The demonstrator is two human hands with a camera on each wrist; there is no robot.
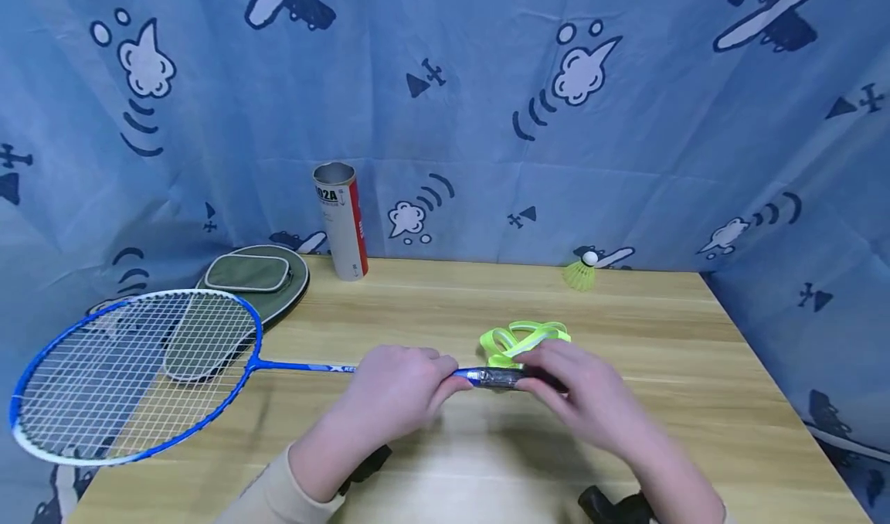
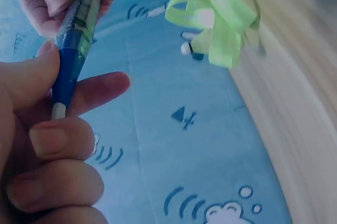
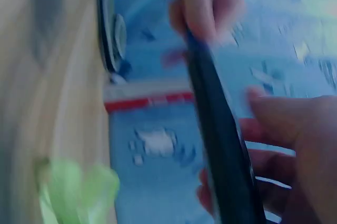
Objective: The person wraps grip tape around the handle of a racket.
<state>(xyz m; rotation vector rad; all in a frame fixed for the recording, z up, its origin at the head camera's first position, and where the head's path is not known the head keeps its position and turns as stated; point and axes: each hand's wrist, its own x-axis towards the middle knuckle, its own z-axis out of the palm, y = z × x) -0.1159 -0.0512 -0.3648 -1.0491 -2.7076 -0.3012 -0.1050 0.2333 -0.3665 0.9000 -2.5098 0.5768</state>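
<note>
A blue-and-white badminton racket (image 1: pixel 299 366) is held level above the table, its strung head to the left. My left hand (image 1: pixel 396 389) grips it where the shaft meets the blue cone, fingers curled round it in the left wrist view. At the dark handle (image 3: pixel 218 124), my right hand (image 1: pixel 587 393) holds on with thumb and fingers on either side. The right wrist view is blurred and has the fingers behind the handle. Clear, shiny film covers part of the handle (image 2: pixel 87 8). Just behind it lies a loosely looped lime-green band (image 1: pixel 497 346).
A tall shuttlecock tube (image 1: pixel 342 226) stands open-topped at the table's back edge. Left of it, a green racket cover (image 1: pixel 285 300) lies partly behind the racket head. A yellow shuttlecock (image 1: pixel 580 275) sits at the back right. Blue printed cloth (image 1: pixel 473 122) hangs behind the wooden table (image 1: pixel 695 354).
</note>
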